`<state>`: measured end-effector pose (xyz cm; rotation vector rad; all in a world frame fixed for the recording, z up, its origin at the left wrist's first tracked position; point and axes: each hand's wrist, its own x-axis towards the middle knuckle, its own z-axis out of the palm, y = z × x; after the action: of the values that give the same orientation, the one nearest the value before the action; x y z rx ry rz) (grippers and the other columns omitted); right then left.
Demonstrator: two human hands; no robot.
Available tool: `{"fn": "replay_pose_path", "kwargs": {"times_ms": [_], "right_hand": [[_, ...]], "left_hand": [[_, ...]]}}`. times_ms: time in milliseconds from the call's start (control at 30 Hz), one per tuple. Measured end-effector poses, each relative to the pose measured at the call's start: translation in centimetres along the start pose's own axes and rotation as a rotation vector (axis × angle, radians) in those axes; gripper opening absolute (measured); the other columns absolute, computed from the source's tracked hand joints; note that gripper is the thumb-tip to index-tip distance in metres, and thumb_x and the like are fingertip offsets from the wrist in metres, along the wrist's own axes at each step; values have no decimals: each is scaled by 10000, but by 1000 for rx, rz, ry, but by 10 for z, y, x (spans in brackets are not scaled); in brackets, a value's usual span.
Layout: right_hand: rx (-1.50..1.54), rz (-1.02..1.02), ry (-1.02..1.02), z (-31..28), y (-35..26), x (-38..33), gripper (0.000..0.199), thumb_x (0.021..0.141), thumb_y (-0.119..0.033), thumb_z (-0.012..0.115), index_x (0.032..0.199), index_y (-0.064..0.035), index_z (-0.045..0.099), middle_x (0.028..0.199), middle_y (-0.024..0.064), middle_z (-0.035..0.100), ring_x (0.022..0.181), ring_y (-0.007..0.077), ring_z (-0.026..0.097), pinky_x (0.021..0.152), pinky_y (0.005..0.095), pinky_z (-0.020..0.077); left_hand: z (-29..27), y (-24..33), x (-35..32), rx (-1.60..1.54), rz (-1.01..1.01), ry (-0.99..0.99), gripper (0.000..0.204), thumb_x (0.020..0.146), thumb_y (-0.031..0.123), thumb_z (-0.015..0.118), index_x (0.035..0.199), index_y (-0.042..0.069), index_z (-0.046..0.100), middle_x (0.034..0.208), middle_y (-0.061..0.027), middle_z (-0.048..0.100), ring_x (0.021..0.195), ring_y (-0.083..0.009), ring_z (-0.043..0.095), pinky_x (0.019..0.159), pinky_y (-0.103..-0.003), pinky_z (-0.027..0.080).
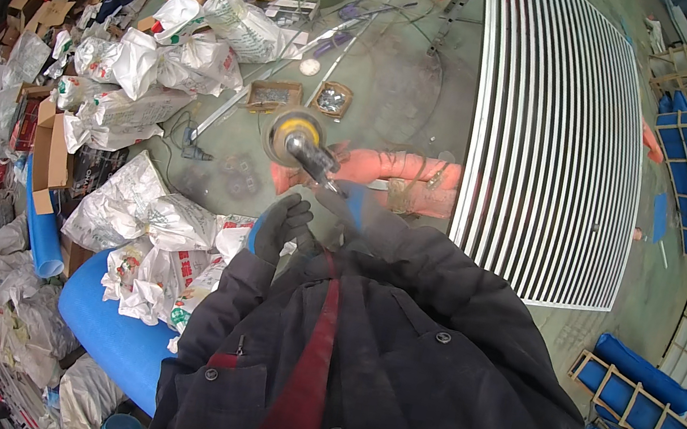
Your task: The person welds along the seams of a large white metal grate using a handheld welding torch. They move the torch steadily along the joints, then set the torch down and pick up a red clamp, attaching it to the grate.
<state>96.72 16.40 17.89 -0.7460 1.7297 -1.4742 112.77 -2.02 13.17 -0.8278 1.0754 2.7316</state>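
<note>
My right hand (343,204), in a grey and blue glove and slightly blurred, is closed around the body of an angle grinder (310,154). The grinder's round disc, with a yellow ring, points away from me over the floor. My left hand (284,221), in a grey glove with a blue edge, is held up just left of and nearer than the grinder. Its fingers are loosely bent, with nothing seen in them. Beyond my right hand lie orange wrapped bundles (405,170), tied with cord. Part of the grinder's handle is hidden by my glove.
A large panel of parallel metal slats (554,150) stands to the right of the bundles. Two small boxes of metal parts, one a cardboard box (275,96), lie ahead. White sacks (165,221) and a blue foam roll (109,312) crowd the left. A power drill (195,150) sits on the floor.
</note>
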Motion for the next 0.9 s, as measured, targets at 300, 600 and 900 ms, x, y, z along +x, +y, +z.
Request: {"fn": "replay_pose_path", "kwargs": {"times_ms": [300,600,900], "right_hand": [[1286,181,127,30,-89,40,254,1026,-355,605,886,-160,521,690,-70,424,596,82,442,634,370,454],[1388,-88,252,-15,-171,23,238,1025,-368,600,968,-140,558,725,-34,484,653,139,507,713,381,495],[1405,114,822,-75,-16,-2,248,1011,-335,598,944,-96,601,819,24,592,743,226,623,759,370,546]], "left_hand": [[41,25,-25,865,514,-73,767,923,105,656,1587,-31,298,1588,-230,412,1458,-306,439,1181,-399,360],[53,55,89,1657,118,52,477,917,102,655,1389,40,619,1366,-223,641,1306,-295,603,1098,-418,456],[45,152,97,2268,756,234,386,840,231,725,1225,245,705,904,-102,691,966,-305,686,1151,-587,337]]}}
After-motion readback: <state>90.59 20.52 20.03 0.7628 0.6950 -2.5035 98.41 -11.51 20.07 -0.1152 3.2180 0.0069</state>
